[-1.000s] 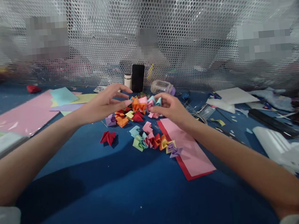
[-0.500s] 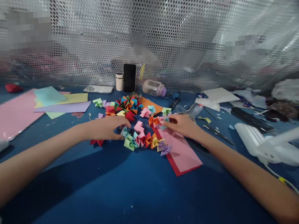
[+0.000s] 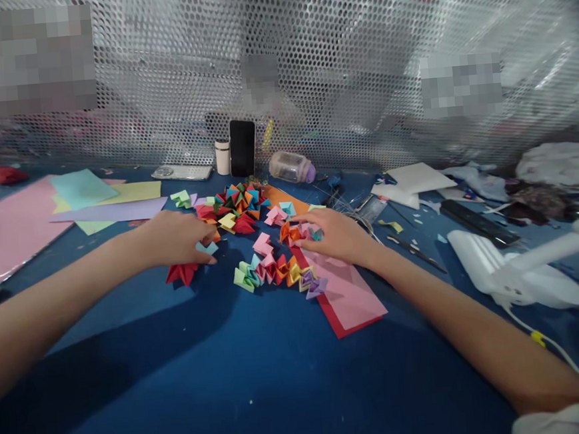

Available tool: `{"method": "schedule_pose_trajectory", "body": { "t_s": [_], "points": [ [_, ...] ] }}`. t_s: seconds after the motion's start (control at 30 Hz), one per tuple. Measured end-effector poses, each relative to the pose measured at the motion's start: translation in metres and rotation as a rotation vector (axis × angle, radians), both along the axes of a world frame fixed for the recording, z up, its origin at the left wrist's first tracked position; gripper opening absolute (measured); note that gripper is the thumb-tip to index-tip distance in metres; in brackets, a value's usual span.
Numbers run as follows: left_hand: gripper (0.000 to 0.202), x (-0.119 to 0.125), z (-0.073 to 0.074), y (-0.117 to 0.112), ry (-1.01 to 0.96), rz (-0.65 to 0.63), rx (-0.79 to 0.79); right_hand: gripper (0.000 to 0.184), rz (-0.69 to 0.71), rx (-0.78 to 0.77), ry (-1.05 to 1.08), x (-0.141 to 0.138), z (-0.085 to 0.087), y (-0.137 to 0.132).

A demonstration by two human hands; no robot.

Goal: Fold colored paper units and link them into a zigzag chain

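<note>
Two hands on the blue table (image 3: 262, 379), both palm-down with forearms stretched out low from the near corners. Left hand (image 3: 173, 236) sits over one teal folded piece (image 3: 206, 247), fingers curled onto it, can't tell if it's actually pinched. One red folded piece (image 3: 182, 273) lies just near of that hand. Right hand (image 3: 334, 235) has its fingertips closed on a short orange-pink-teal cluster (image 3: 298, 232), at the far end of one pink strip (image 3: 342, 283) stacked on one red strip (image 3: 335, 320).

Between the hands, slightly nearer, lies one linked chain (image 3: 274, 272) of folded pieces, green at its left end to purple at its right. Farther back: one round multicolour pile (image 3: 238, 204), one black phone (image 3: 242, 147) standing upright, one small white tube (image 3: 222, 157) just left of it, one clear jar (image 3: 291, 167) on its side.

Versus half a second ago: left hand pulled back leftwards off the chain's green end, right hand barely shifted. A second ago both were raised, holding the cluster in the air.
</note>
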State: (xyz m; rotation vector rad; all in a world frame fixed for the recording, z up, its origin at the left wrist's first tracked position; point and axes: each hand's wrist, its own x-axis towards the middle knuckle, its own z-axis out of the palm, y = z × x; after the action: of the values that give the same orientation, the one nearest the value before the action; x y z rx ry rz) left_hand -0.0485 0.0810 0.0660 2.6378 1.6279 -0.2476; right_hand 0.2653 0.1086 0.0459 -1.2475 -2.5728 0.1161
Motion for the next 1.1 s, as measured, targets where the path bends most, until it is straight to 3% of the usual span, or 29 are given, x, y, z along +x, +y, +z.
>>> {"method": "schedule_pose_trajectory", "body": {
  "t_s": [0.17,0.27,0.33,0.4,0.57,0.7,0.9,1.1],
  "points": [
    [0.042,-0.015,0.024,-0.012,0.092,0.054,-0.016,0.034,0.016,-0.01,0.004,0.002,-0.009,0.0],
    [0.045,-0.006,0.027,-0.018,0.039,-0.014,0.066,0.038,0.012,0.016,0.051,0.004,-0.004,-0.001],
    [0.049,0.007,0.024,-0.023,-0.075,-0.087,0.102,0.036,0.029,0.06,0.101,0.004,0.003,-0.004],
    [0.056,0.019,0.017,-0.029,-0.176,-0.13,0.039,0.029,0.047,0.058,0.14,0.003,0.014,-0.009],
    [0.068,0.032,0.004,-0.04,-0.105,-0.232,-0.075,0.025,0.1,-0.156,0.034,0.006,0.044,-0.026],
    [0.058,0.033,0.005,-0.043,-0.075,-0.252,-0.077,0.027,0.121,-0.242,-0.071,0.013,0.059,-0.033],
    [0.045,0.039,-0.001,-0.045,-0.045,-0.219,0.044,0.032,0.111,-0.478,-0.37,0.011,0.057,-0.042],
    [0.034,0.058,-0.008,-0.063,0.033,-0.173,0.19,0.035,0.098,-0.363,-0.461,-0.008,0.048,-0.055]
  ]
}}
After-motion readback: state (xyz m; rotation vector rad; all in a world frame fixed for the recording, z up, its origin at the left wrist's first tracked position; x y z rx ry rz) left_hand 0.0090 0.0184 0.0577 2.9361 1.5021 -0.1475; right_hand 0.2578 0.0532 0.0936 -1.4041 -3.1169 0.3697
